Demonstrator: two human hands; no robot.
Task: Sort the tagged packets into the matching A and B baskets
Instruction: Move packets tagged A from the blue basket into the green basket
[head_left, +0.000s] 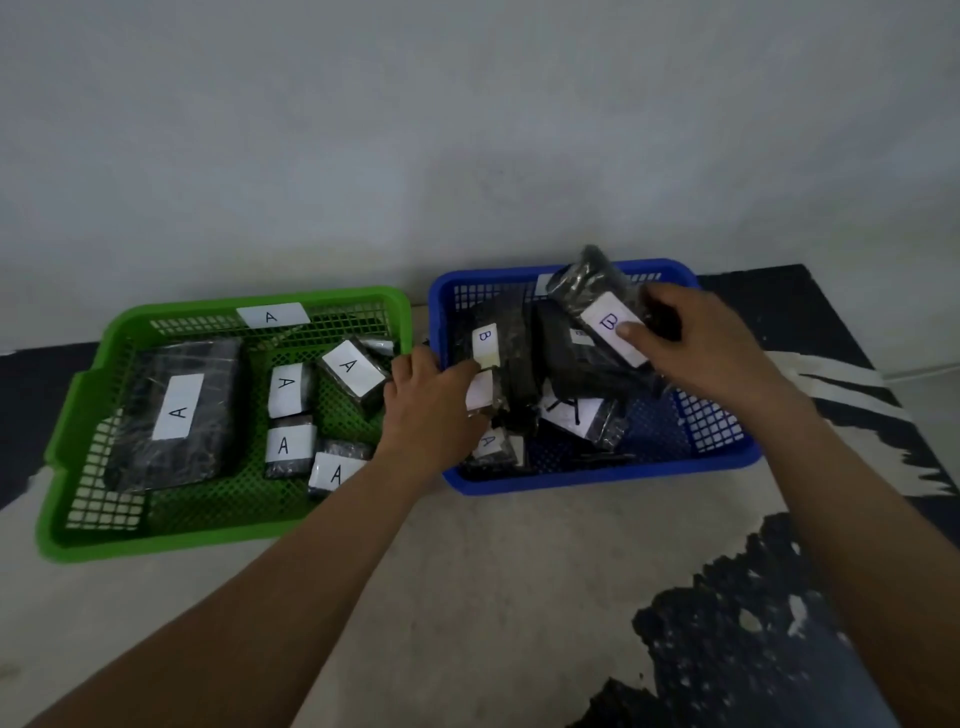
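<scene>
Head view, B packet gripped in right hand, left hand gripping tagged packet

Bare indoor room, perhaps a home: plain grey wall beyond the fingers, black-and-white mat spread beneath them.

You can read a handwritten "A" on the white tag on the green basket's far rim. "A" also stands on the large packet and on four smaller packets inside it. In the blue basket, "B" marks the raised packet in your right hand and a leaning packet. The front packet reads "A".
</scene>
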